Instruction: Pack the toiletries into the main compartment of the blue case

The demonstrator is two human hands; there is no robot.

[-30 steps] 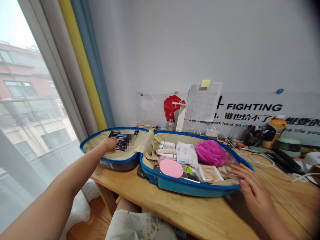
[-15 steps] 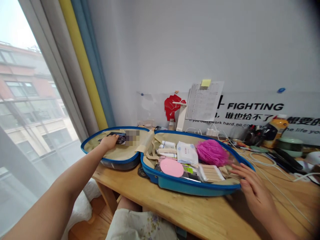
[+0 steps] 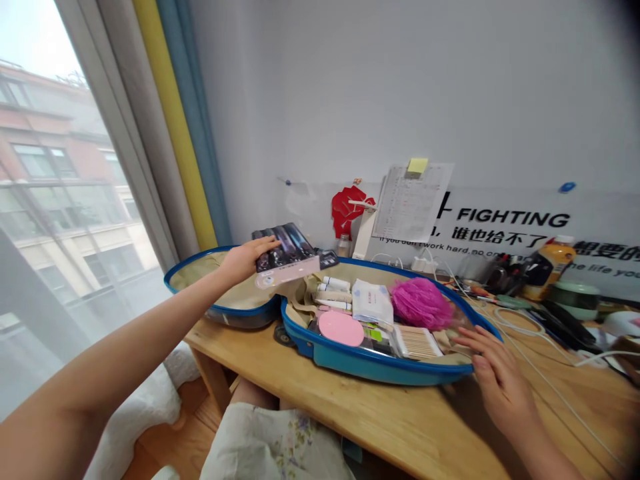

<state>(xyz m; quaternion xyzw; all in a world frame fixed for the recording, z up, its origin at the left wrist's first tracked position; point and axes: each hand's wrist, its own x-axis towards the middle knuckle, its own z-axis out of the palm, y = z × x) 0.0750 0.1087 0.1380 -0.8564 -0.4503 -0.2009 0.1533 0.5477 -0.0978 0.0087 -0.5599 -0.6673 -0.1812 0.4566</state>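
Observation:
A small blue suitcase (image 3: 380, 368) lies wide open on the wooden desk (image 3: 350, 420). My left hand (image 3: 243, 261) grips a flat dark box with a pink edge (image 3: 286, 255) and holds it up above the case's left half (image 3: 193, 270). My right hand (image 3: 493, 370) rests with fingers spread on the rim of the right half. That half holds white tubes (image 3: 334, 293), a white packet (image 3: 371, 301), a pink round disc (image 3: 341, 328), a magenta bath pouf (image 3: 421, 303) and a pack of cotton swabs (image 3: 416, 341).
Behind the case stand a small bottle (image 3: 343, 246), an orange drink bottle (image 3: 549, 265), a green lidded bowl (image 3: 575, 297) and white cables (image 3: 530, 327). A paper sheet (image 3: 413, 202) hangs on the wall. Window and curtains (image 3: 165, 133) fill the left.
My left hand has taken hold of the dark box in the left half and lifted it up and to the right. My right hand has stayed on the rim.

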